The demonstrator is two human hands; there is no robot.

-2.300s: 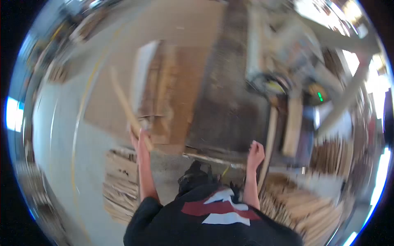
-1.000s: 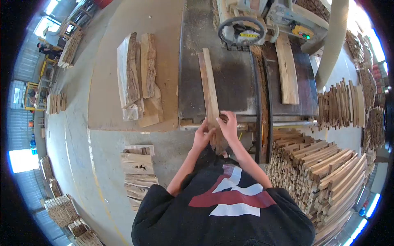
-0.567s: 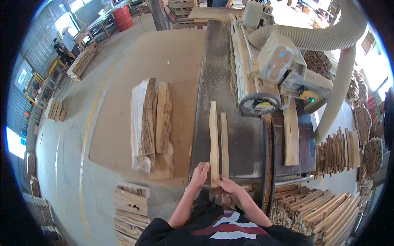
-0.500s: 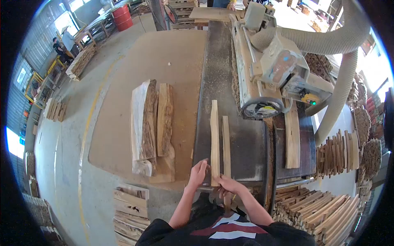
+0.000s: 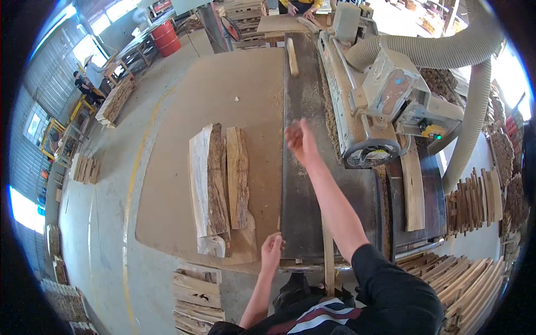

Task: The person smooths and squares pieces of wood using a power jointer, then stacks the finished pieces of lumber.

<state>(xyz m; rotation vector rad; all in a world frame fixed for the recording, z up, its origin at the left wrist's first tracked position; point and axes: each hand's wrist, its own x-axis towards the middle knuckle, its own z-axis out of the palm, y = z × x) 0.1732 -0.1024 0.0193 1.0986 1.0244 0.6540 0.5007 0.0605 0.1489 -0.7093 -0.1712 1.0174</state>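
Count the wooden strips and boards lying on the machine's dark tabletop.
3: a pale strip at the far end, a narrow strip overhanging the near edge, partly behind the right forearm, and a board on the right-hand section. More may be hidden behind the machine.

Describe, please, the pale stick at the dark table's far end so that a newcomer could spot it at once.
Find the dark table between the brown board and the saw machine. Look past the outstretched right hand to the stick. It lies wholly on the far end, untouched, whereas the nearer strip juts over the front edge.
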